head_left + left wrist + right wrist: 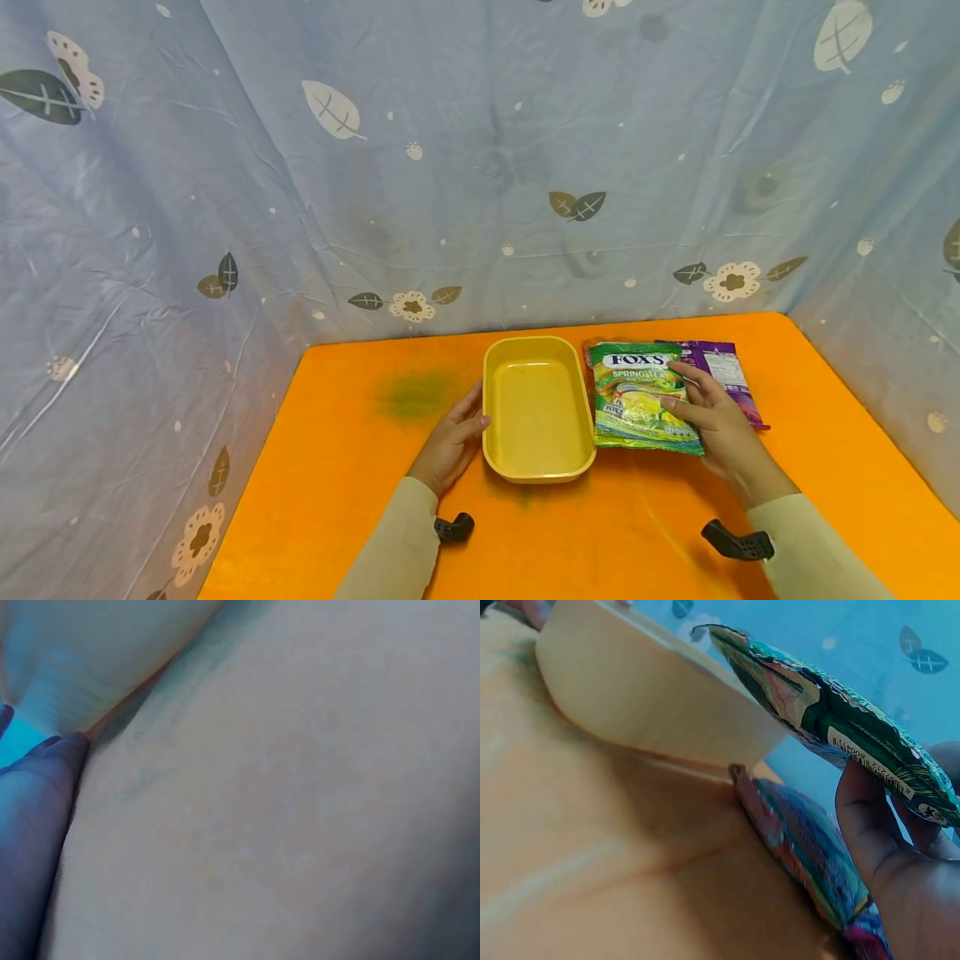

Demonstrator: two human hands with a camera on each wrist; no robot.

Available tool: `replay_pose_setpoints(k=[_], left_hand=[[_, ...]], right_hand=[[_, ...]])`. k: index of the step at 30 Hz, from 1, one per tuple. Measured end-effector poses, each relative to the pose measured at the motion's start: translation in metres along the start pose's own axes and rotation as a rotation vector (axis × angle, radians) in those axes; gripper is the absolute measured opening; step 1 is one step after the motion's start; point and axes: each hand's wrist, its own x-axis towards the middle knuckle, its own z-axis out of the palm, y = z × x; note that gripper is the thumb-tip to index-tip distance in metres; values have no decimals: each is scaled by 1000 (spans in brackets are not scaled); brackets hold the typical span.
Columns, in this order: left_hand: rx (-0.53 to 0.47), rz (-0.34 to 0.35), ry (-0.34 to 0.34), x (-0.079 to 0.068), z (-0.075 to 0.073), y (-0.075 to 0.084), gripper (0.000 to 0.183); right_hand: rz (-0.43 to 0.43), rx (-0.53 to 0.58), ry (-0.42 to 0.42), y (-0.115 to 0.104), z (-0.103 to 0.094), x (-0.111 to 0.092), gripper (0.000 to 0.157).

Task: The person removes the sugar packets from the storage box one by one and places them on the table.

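A yellow rectangular tub [536, 477] with rounded corners stands on the orange table. My left hand [450, 442] grips its left side, thumb at the rim; the left wrist view shows fingertips against the tub's pale-looking wall [97, 660]. My right hand [712, 421] pinches a green Fox's Spring Tea candy bag [637, 400] by its right edge, thumb on the printed front. The right wrist view shows this candy bag [840, 720] tilted and raised over another colourful packet [802, 832]. It overlaps the tub's right rim in the head view.
Behind the right hand lies a purple packet [723, 371]. A reddish packet [591, 354] peeks out from behind the green bag. The orange table [360, 517] meets a blue patterned curtain [480, 208] at the back and sides. Black wrist mounts [738, 542] stick out near both cuffs.
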Motion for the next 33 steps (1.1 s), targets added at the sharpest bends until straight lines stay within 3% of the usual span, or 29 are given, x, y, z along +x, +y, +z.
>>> replay_pose_setpoints(k=[10,20,28,33], left_hand=[[-5,3,7,0,3,1,69],[-4,9,-6,0,1,1,72],[-1,8,-11,1,-2,0,72],[3,10,-11,0,-1,-2,71]], right_hand=[[33,-83,-9,11,-11,-22,56],[96,-307,-4,29,-12,-36,62],[163,-277,-23,38,-15,-44,60],[157,-221,-19,39,-13,-49,58]])
